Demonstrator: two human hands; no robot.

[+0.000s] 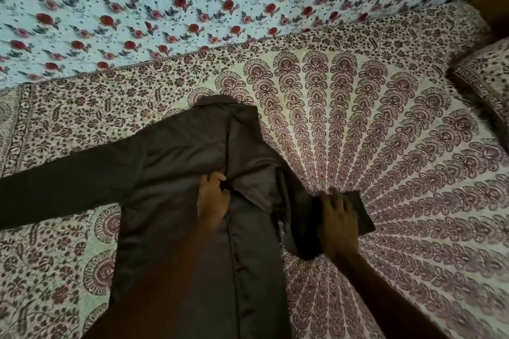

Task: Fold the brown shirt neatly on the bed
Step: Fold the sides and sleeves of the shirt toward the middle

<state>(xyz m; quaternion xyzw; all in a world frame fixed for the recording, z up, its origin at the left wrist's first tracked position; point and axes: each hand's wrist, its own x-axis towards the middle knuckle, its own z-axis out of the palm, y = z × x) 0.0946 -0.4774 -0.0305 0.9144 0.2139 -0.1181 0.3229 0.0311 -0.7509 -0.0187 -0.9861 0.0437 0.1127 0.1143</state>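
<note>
Your left hand (213, 198) presses open on the dark brown long-sleeved shirt (165, 173) spread beneath it on the patterned bed (413, 146); your right hand (340, 226) grips its sleeve. Tugging could bunch the front.

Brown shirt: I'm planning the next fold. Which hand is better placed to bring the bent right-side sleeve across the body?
Right. The right hand lies on that sleeve near its cuff. The left hand sits mid-front on the shirt, probably pinning it, and is farther from the cuff.
</note>
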